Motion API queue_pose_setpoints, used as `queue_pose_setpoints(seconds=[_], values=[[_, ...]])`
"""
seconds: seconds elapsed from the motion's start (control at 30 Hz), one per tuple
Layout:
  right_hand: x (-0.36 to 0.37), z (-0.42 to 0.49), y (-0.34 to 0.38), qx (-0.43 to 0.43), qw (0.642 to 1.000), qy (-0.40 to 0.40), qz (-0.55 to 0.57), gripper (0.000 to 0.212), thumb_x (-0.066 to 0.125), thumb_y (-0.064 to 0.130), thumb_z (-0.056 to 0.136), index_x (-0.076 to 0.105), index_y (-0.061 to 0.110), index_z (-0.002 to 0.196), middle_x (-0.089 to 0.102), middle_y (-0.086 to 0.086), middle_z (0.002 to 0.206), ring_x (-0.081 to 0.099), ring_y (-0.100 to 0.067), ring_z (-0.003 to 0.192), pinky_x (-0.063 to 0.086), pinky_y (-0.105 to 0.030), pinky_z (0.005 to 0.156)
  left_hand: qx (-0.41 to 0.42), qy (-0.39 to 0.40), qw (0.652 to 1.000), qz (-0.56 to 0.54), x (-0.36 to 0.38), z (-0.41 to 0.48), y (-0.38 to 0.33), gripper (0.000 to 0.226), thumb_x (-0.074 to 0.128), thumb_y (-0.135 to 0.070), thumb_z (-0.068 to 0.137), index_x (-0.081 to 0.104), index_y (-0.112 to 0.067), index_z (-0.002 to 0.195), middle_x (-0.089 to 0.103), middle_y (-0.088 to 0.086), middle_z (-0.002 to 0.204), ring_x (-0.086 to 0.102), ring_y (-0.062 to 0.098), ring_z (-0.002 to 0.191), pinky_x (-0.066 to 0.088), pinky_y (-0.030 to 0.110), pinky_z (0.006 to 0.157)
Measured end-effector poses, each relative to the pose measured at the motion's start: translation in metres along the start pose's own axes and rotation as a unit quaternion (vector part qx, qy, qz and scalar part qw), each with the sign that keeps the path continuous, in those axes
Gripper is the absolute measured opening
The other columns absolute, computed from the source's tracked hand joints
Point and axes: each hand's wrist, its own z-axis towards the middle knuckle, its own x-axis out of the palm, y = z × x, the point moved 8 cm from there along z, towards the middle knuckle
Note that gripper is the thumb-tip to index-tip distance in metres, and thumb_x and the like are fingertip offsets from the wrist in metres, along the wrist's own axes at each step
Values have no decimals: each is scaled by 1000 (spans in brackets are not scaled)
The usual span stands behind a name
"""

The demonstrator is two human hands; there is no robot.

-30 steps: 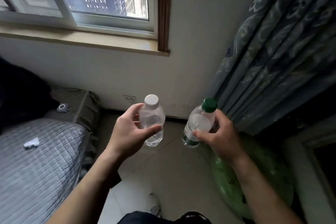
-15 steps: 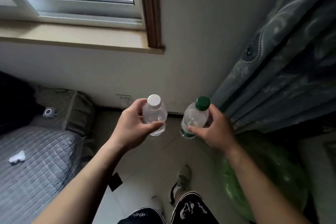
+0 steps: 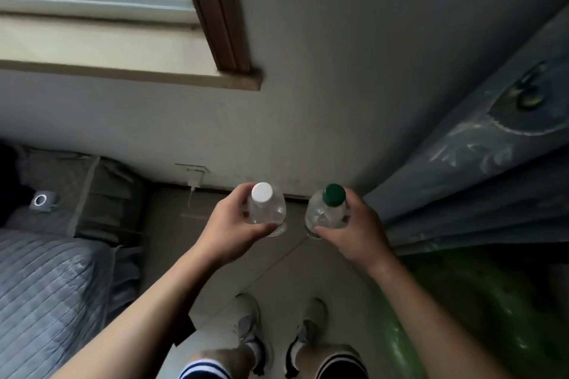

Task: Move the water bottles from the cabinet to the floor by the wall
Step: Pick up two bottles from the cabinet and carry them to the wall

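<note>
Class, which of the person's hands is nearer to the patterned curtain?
The right hand, holding the green-capped bottle, is just beside the curtain. The left hand, holding the white-capped bottle, is farther off, on the bed's side.

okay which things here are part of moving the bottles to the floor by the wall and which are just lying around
Part of the job:
white-capped bottle, in the left hand
green-capped bottle, in the right hand
floor by the wall

Just lying about:
bed
curtain
green ball
wall plug
</note>
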Motion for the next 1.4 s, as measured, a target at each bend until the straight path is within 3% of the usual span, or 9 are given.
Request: queue_pose_setpoints(seconds=[0.17,0.27,0.4,0.6,0.77,1.0,1.1,1.27,1.4], values=[[45,43,-78,14,1000,-8,0,54,88,28,62,60,33,108,68,13,102,65,-5,92,56,-32,82,3,29,999,22,40,58,74,60,84,-26,64,54,-42,114,67,-16,108,66,-1,96,57,29,83],[75,66,-125,21,1000,-15,-5,46,86,34,68,57,36,103,67,17,98,63,6,86,52,-17,71,12,40,999,24,66,89,120,57,83,-26,69,52,-40,114,67,-18,104,64,-7,92,52,17,75],[118,94,-188,25,1000,-8,0,44,85,30,71,55,42,100,64,22,96,59,13,87,44,-3,66,37,57,997,43,103,131,188,60,85,-21,68,55,-36,118,65,-17,110,62,1,100,52,20,84],[180,131,-288,17,999,16,-22,56,87,25,65,48,52,94,61,25,99,61,5,92,50,-14,75,43,79,995,46,157,189,289,62,86,-21,68,54,-38,118,63,-22,109,60,-5,98,45,11,80],[221,155,-371,37,999,16,-9,49,85,28,66,50,49,91,63,18,98,63,-2,90,54,-25,77,42,89,993,73,202,230,365,63,86,-25,68,53,-37,121,62,-18,114,60,3,102,51,22,85],[268,179,-447,48,999,15,12,55,87,22,67,49,52,93,61,25,96,60,7,88,46,-13,71,33,90,994,51,246,265,434,61,85,-13,69,52,-42,111,58,-26,104,56,-10,94,44,8,75],[280,186,-471,54,998,5,16,59,88,21,65,48,51,97,60,25,99,58,8,90,43,-13,71,42,87,993,62,256,273,452,60,84,-13,70,53,-37,114,57,-24,106,55,-7,97,43,11,77],[290,194,-496,68,997,-25,35,59,88,19,67,49,43,105,56,28,97,54,13,87,41,-9,71,24,81,995,60,265,282,481,61,84,-11,69,55,-30,119,61,-16,112,57,7,107,49,28,91],[296,198,-510,72,996,-38,37,61,88,17,66,50,44,104,58,27,99,55,18,87,43,-5,69,16,81,995,51,272,283,490,62,83,-9,70,55,-29,121,60,-14,113,58,10,108,46,19,85]])
